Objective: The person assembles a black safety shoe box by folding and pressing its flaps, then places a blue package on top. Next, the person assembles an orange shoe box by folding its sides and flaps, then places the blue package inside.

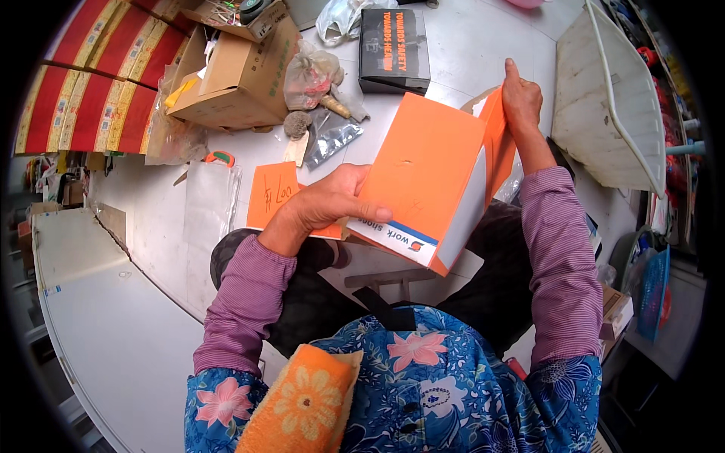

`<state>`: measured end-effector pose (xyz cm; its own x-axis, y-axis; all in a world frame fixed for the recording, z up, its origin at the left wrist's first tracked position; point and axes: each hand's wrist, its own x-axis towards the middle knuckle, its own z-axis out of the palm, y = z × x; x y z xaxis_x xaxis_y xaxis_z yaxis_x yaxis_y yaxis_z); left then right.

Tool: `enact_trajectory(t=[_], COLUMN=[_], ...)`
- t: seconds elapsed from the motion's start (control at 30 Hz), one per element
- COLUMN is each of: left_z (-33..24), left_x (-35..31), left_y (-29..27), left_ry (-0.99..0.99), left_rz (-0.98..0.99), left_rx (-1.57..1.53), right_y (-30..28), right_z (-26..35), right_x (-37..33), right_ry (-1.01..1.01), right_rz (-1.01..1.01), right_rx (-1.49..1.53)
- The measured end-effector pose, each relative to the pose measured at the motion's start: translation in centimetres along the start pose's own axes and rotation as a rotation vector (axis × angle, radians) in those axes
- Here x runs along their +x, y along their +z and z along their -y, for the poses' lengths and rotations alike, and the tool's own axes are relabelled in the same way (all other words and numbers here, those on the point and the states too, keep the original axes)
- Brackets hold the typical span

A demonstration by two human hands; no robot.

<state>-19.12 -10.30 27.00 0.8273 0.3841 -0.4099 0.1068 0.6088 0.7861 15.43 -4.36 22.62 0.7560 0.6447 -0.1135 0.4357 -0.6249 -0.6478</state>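
Note:
An orange shoe box (427,162) with a white and blue strip along its near edge is tilted in front of me, above my knees. My left hand (332,202) grips its left side, with the thumb lying on the orange face and the other fingers hidden. At the far right side, my right hand (522,102) has its fingers curled at the edge of an orange flap (497,140), its thumb pointing up. The flap stands away from the box's side. Left of the box lies an orange cardboard piece (260,198) with handwritten marks, partly behind my left hand.
Beyond the box sit a black box (394,49), a clear plastic bag (310,75) and a brown carton (245,75). Red cartons (91,102) are stacked far left; a white panel (113,317) lies nearer. A white bin (604,98) stands on the right.

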Motion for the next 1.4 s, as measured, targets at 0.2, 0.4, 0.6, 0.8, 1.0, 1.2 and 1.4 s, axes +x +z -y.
enact_trajectory(t=[0.2,0.4,0.6,0.8,1.0,1.2,1.4], left_z=[0.2,0.7,0.9,1.3,0.4,1.5,2.9], left_x=[0.2,0.8,1.0,2.6,3.3,3.3,4.6], left_y=[-0.6,0.0,-0.5,-0.1,0.2,0.3,0.7], left_ry=[0.032,0.029,0.069,0.083,0.083,0.012,0.002], left_rz=[0.104,0.030,0.049,-0.023,0.045,0.009,-0.090], left_rx=[0.586,0.716,0.880,1.033,0.867,0.694,0.585], right_y=[-0.5,-0.3,-3.9,-4.6,-0.2,0.6,2.8], right_z=[-2.1,0.1,3.8,5.8,3.8,2.7,1.1], right_x=[1.6,-2.3,-7.4,-12.6,-17.8,-16.9,-15.7], right_ry=[0.062,-0.394,-1.072,-1.522,-1.312,-1.265,-1.232], right_rz=[-0.081,0.124,0.324,0.156,0.584,0.458,0.356], right_rx=[-0.064,-0.087,0.079,-0.170,-0.336,-0.219,-0.150])
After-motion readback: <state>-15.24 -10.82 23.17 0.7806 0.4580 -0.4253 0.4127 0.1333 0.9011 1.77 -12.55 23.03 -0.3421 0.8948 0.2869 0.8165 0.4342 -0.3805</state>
